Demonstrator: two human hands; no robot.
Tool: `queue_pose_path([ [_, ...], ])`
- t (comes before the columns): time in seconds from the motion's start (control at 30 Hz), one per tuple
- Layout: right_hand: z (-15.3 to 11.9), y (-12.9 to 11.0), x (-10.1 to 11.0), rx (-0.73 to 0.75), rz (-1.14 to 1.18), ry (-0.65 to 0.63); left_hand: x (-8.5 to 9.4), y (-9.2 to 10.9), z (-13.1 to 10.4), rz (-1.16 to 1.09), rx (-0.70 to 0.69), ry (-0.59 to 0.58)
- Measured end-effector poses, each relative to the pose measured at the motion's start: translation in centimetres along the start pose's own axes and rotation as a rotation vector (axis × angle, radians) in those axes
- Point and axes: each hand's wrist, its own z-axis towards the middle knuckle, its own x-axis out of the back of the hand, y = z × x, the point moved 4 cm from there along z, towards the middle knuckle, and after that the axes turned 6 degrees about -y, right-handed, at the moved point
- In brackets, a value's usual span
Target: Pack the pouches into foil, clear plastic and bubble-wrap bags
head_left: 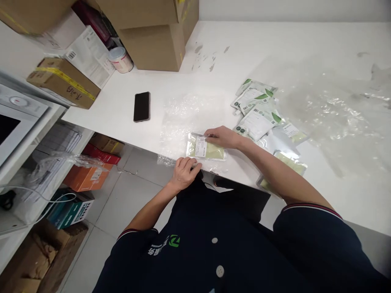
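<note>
A flat packet [215, 152] with pale green contents and a white printed label lies on a sheet of bubble wrap [177, 122] near the table's front edge. My right hand [225, 137] rests at the packet's upper edge, its fingers together on it. My left hand [184, 173] is at the table edge just below the packet, fingers curled over the bubble wrap's near edge; its fingertips are partly hidden. To the right lies a pile of white and green pouches [258, 118]. Another pale green packet [290, 162] is partly behind my right forearm.
A black phone [142, 106] lies on the white table at left. Cardboard boxes [152, 47] and a can [121, 60] stand behind it. Crumpled clear plastic [332, 118] spreads over the right side. Shelves at far left hold a microwave [18, 110] and an orange box [88, 175].
</note>
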Motion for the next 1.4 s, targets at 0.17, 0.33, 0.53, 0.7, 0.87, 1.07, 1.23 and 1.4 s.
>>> queue_pose_path([
  [0.17, 0.1, 0.4, -1.0, 0.082, -0.139, 0.095, 0.2, -0.4, 1.2, -0.04, -0.055, -0.031],
  [0.33, -0.3, 1.0, -1.7, 0.137, -0.121, 0.199, 0.3, -0.6, 1.5, -0.065, -0.041, -0.104],
  [0.53, -4.2, 0.8, 1.0, 0.164, -0.115, 0.208, 1.7, -1.1, 2.9, -0.092, 0.027, -0.15],
  [0.7, -7.5, 1.3, 0.7, 0.131, -0.066, -0.104, 3.6, -3.7, 7.5, -0.103, 0.156, -0.394],
  [0.87, -5.6, 0.9, 0.0, 0.008, 0.036, 0.223, 4.5, -7.1, 14.7, -0.154, 0.129, -0.605],
  [1.07, -4.7, 0.8, -0.4, 0.06, -0.051, 0.434, 6.3, -7.6, 16.9, -0.198, 0.099, -0.701],
  [1.23, -6.0, 1.2, -3.4, 0.128, -0.287, 0.46, 5.0, -5.2, 9.6, -0.119, 0.039, -0.736],
  [1.4, -6.1, 1.3, -5.4, 0.119, -0.362, 0.382, 1.7, -3.6, 3.7, -0.121, 0.123, -0.684],
])
